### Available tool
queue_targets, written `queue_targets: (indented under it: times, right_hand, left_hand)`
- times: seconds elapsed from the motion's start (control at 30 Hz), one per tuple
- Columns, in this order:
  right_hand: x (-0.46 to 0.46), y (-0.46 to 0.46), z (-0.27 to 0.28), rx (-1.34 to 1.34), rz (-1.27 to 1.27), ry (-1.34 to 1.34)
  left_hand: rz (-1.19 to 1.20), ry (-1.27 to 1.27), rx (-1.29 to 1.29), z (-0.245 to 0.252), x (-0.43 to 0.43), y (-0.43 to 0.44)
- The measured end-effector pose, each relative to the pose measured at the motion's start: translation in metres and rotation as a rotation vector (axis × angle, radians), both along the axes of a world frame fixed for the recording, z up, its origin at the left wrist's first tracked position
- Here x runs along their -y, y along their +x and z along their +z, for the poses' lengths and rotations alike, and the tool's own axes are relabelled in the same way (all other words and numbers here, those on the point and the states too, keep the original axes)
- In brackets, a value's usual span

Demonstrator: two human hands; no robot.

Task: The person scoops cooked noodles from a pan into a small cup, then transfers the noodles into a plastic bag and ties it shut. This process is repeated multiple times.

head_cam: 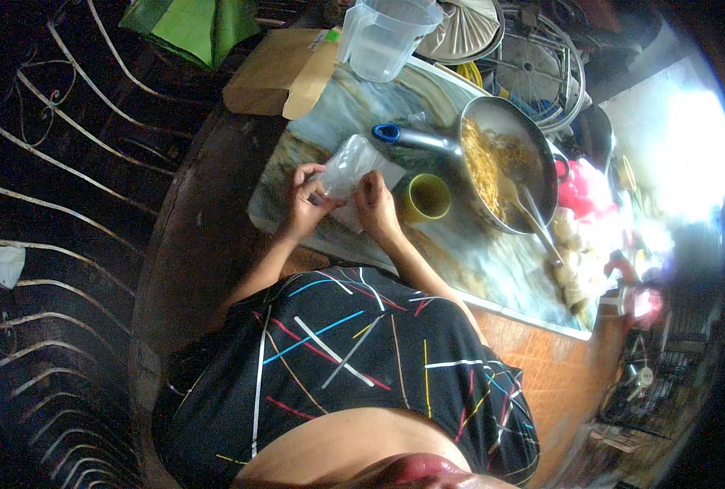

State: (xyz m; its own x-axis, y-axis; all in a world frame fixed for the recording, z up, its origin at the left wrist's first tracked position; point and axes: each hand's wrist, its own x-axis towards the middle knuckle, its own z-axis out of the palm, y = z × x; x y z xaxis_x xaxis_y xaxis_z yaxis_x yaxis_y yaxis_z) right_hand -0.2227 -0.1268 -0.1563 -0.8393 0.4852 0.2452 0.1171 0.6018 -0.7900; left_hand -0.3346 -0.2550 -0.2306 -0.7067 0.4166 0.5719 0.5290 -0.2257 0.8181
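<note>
My left hand [308, 198] pinches the left edge of a stack of clear plastic wrappers [353, 165] above a marble-patterned table. At the stack's lower right, my right hand [375, 205] has its fingers bent against the plastic. Just right of that hand stands a yellow-green cup [428, 197]. Farther right is a frying pan [514, 140] with a shredded yellowish filling, its blue-tipped handle [420, 139] pointing left. Two utensils [537, 223], one a metal spoon or tongs, rest in the pan and over its rim. Pale rolls [570, 269] are piled at the table's right end.
A clear plastic pitcher [378, 46] and an open cardboard box [271, 73] sit at the far edge of the marble-patterned table [491, 275]. Pink plastic bags [582, 189] lie beyond the pan. Behind the table stands an electric fan [534, 67]; a metal grille [63, 250] runs along the left.
</note>
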Motion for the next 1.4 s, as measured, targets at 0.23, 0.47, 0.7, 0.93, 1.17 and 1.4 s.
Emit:
queue_targets:
  times: [0.23, 0.47, 0.7, 0.93, 1.17, 1.4]
  right_hand:
    - [0.015, 0.044, 0.043, -0.001, -0.002, 0.167]
    - [0.017, 0.1, 0.042, 0.021, -0.088, 0.031]
    - [0.024, 0.127, 0.057, -0.25, -0.134, -0.351]
    - [0.009, 0.167, 0.105, -0.647, -0.333, -0.615]
    - [-0.021, 0.211, 0.126, -0.68, -0.378, -0.576]
    - [-0.016, 0.248, 0.118, -0.851, -0.393, -0.685]
  left_hand:
    - [0.34, -0.314, -0.236, 0.054, 0.009, 0.008]
    - [-0.064, -0.422, -0.447, 0.032, -0.048, 0.051]
    - [0.03, -0.646, -0.44, 0.045, -0.038, 0.046]
    - [0.027, -0.616, -0.463, 0.043, -0.038, 0.035]
    - [-0.236, -0.398, -0.279, 0.074, -0.023, 0.062]
    - [-1.416, -0.604, 0.735, 0.033, -0.045, 0.124]
